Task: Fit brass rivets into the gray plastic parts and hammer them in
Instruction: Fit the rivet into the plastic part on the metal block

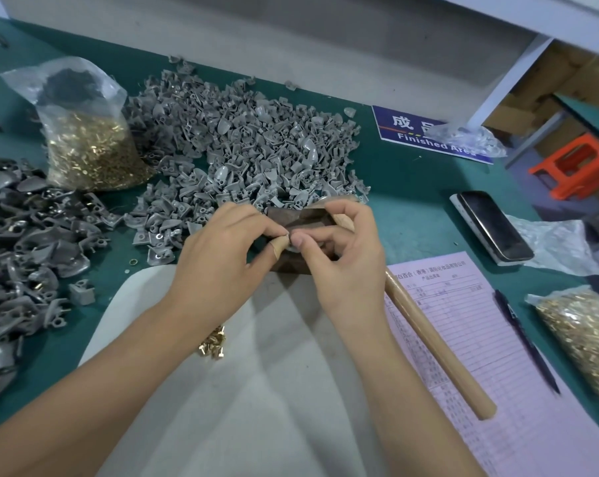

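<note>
Pinched piece hidden between fingertips [296, 239]; hammer [435, 342] head behind hands [346, 249].

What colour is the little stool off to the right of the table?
The stool is bright orange, seen at the right edge of the head view.

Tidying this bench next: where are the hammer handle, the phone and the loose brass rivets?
hammer handle [439, 349], head view, mid-shaft.
phone [494, 225], head view, screen centre.
loose brass rivets [213, 344], head view, middle of pile.

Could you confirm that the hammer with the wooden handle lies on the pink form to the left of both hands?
Not quite: in the head view the hammer does lie on the pink form, but to the right of both hands, beside the right hand.
</note>
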`<state>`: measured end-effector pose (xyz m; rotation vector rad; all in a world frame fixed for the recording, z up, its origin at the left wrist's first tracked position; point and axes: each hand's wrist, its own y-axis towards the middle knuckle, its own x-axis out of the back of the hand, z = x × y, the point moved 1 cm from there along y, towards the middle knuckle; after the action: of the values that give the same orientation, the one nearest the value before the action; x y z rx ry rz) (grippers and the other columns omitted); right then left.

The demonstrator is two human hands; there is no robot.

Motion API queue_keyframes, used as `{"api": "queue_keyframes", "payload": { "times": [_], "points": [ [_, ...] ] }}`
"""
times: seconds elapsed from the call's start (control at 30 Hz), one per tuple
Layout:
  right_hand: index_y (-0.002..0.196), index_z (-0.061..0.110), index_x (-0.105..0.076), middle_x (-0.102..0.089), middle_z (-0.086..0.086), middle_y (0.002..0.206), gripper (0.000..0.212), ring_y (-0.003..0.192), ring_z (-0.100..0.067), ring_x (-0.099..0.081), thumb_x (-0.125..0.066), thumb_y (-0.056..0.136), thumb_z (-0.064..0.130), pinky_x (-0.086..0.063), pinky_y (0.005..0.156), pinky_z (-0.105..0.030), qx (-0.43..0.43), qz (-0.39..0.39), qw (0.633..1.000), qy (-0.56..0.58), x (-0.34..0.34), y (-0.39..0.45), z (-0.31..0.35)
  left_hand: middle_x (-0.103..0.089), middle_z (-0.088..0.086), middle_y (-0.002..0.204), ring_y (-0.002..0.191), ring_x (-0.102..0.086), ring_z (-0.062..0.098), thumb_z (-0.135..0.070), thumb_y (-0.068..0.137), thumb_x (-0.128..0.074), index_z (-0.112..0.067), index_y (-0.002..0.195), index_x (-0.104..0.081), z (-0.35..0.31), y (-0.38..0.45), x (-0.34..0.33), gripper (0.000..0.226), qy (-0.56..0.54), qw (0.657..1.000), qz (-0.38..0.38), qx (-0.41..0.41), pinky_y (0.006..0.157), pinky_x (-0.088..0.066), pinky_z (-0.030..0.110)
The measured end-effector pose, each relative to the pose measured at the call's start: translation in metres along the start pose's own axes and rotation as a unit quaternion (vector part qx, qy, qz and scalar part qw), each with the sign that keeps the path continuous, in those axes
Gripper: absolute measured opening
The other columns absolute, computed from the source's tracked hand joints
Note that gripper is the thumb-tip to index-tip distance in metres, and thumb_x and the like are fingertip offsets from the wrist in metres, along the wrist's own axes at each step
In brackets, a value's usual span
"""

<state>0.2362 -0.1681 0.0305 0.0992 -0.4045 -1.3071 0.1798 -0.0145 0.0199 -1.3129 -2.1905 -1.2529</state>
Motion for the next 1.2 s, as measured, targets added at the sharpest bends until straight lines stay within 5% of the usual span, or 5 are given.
{"api": "queue_keyframes", "payload": {
  "times": [0.17,0.47,0.83,1.03,1.2],
  "points": [
    [0.115,0.022,-0.051,-0.077,0.009,0.084,0.041,0.073,-0.004,-0.070,-0.079,0.087,0.009,-0.043,0.063,-0.011,0.014,-0.004,1.000,-0.014,0.000,-0.003,0.000,-0.054,-0.019,0.087,0.090,-0.048,0.005,-0.039,0.092,-0.065,-0.025,0.091,-0.071,0.000,0.001,0.002,0.014,0.038,0.999,0.006,-0.014,0.064,-0.041,0.029],
    [0.111,0.031,-0.047,-0.070,0.016,0.085,0.037,0.069,-0.010,-0.054,-0.074,0.088,0.021,-0.050,0.068,-0.044,0.024,0.030,0.985,-0.170,0.002,0.004,0.004,-0.064,-0.014,0.087,0.095,-0.054,0.013,-0.037,0.090,-0.069,-0.026,0.091,-0.076,-0.003,0.003,0.009,0.013,0.084,0.996,0.012,-0.029,0.061,-0.037,0.028],
    [0.130,0.043,-0.043,-0.068,0.021,0.105,0.056,0.066,-0.006,-0.054,-0.073,0.088,0.020,-0.051,0.067,-0.033,0.072,0.021,0.977,-0.201,0.004,-0.002,0.004,-0.063,-0.012,0.090,0.098,-0.052,0.014,-0.037,0.091,-0.064,-0.023,0.095,-0.074,0.000,0.004,0.009,0.017,0.080,0.996,0.029,-0.038,0.062,-0.041,0.030],
    [0.090,0.015,-0.071,-0.055,0.005,0.091,0.004,0.083,-0.003,-0.057,-0.075,0.090,0.013,-0.041,0.073,-0.013,0.116,0.023,0.969,-0.217,0.007,0.002,0.003,-0.060,-0.016,0.089,0.096,-0.050,0.010,-0.038,0.092,-0.066,-0.027,0.095,-0.074,0.001,0.004,0.007,0.014,0.067,0.997,0.033,-0.029,0.063,-0.044,0.032],
    [0.086,0.018,-0.066,-0.046,0.010,0.078,0.005,0.077,-0.017,-0.050,-0.069,0.090,0.016,-0.045,0.065,-0.038,0.139,0.036,0.952,-0.270,0.004,0.004,0.006,-0.059,-0.015,0.090,0.096,-0.051,0.012,-0.036,0.092,-0.067,-0.024,0.096,-0.074,0.001,0.003,0.006,0.014,0.056,0.998,0.036,-0.023,0.066,-0.048,0.036]
  ]
}}
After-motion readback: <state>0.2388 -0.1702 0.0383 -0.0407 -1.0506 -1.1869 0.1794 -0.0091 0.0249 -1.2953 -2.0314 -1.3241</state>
